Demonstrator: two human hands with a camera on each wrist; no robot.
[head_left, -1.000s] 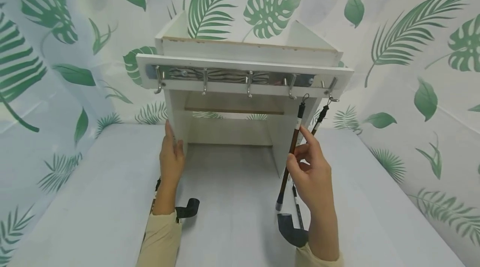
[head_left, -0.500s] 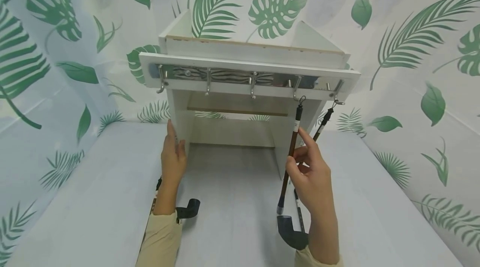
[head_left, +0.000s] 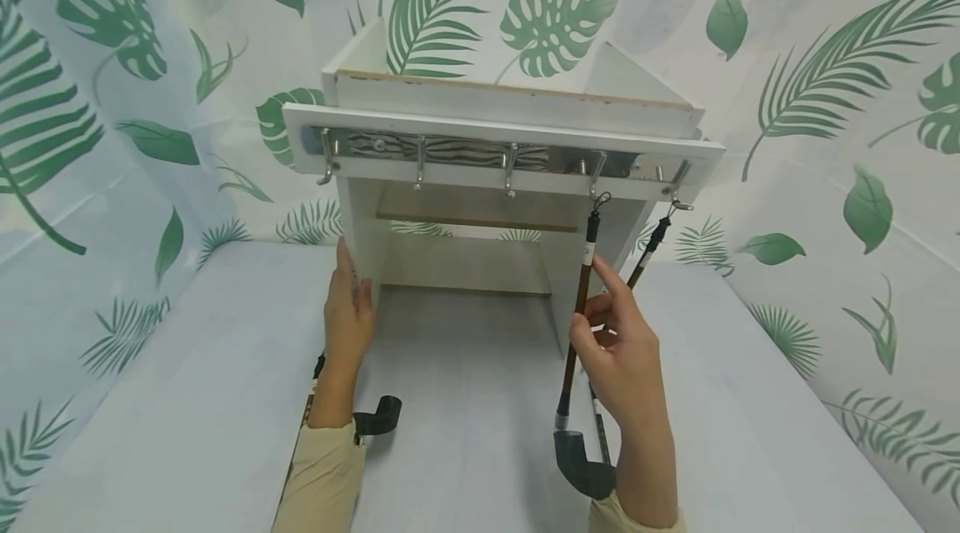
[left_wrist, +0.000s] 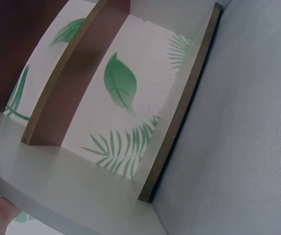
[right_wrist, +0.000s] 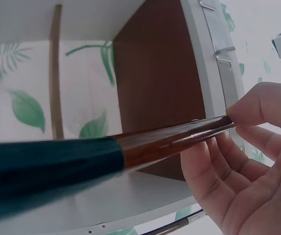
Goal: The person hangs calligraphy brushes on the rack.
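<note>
Pale yellow cloth makes the sleeve (head_left: 322, 466) just behind the left hand (head_left: 348, 321). That hand holds the side of a big white wooden cabinet (head_left: 487, 102), thumb inside, fingers outside. Above and between both hands, a long white rail (head_left: 465, 175) with five shiny metal hooks (head_left: 511, 171) goes across the cabinet. A thin brown stick with black ends (head_left: 582, 291) is almost upright, pinched by the thumb and fingers of the right hand (head_left: 618, 362). Its loop (head_left: 602, 197) is at the fourth hook; I cannot tell if it is on. Past that hand, another dark stick (head_left: 656, 239) hangs from the last hook.
</note>
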